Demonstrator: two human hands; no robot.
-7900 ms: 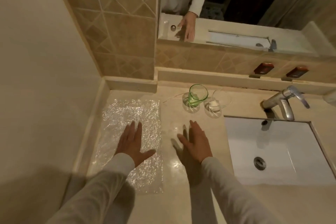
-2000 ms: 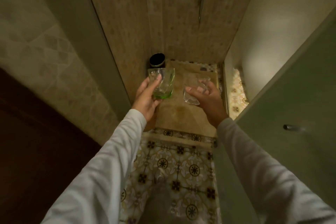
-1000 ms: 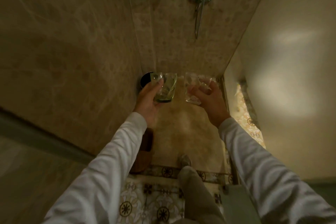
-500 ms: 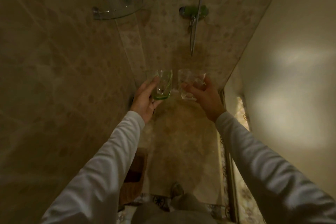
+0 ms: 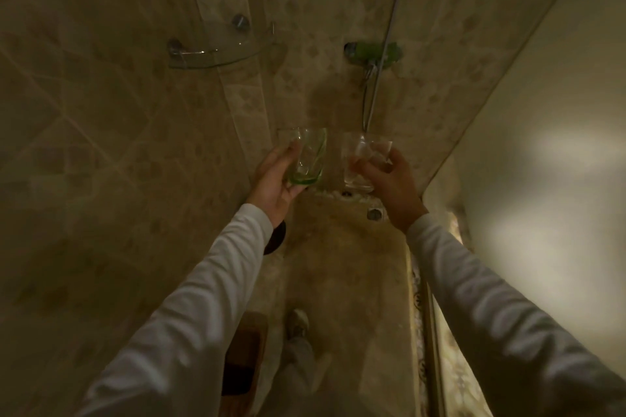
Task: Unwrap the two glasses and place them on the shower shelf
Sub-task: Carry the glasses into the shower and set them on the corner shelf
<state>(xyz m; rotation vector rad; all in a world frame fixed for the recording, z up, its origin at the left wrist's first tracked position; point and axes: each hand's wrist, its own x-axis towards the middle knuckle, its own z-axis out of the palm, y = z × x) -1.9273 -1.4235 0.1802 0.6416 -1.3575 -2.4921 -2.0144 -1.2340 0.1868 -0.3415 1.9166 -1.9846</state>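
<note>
1. Since half a second ago, both hands have risen with their glasses, and the curved clear glass corner shelf (image 5: pixel 216 47) now sits lower and larger in view, closer to them.
2. Left hand (image 5: pixel 274 181): its grip is clamped around the green-tinted glass tumbler (image 5: pixel 306 157), thumb on the near side, the tumbler upright.
3. Right hand (image 5: pixel 389 179): its grip is closed on the clear glass tumbler (image 5: pixel 364 159), fingers wrapped over the wall near the rim.
4. Both tumblers are held in the air just beside each other, not touching, and no wrapping shows on them.
5. Above and to the left of the left grip, the corner shelf is fixed to the beige tiled wall, well apart from both tumblers.
6. Above the right grip hangs a green shower mixer (image 5: pixel 372 51) with a metal hose.
7. Below the grips lie the beige shower floor (image 5: pixel 338 264) and white sleeves.
</note>
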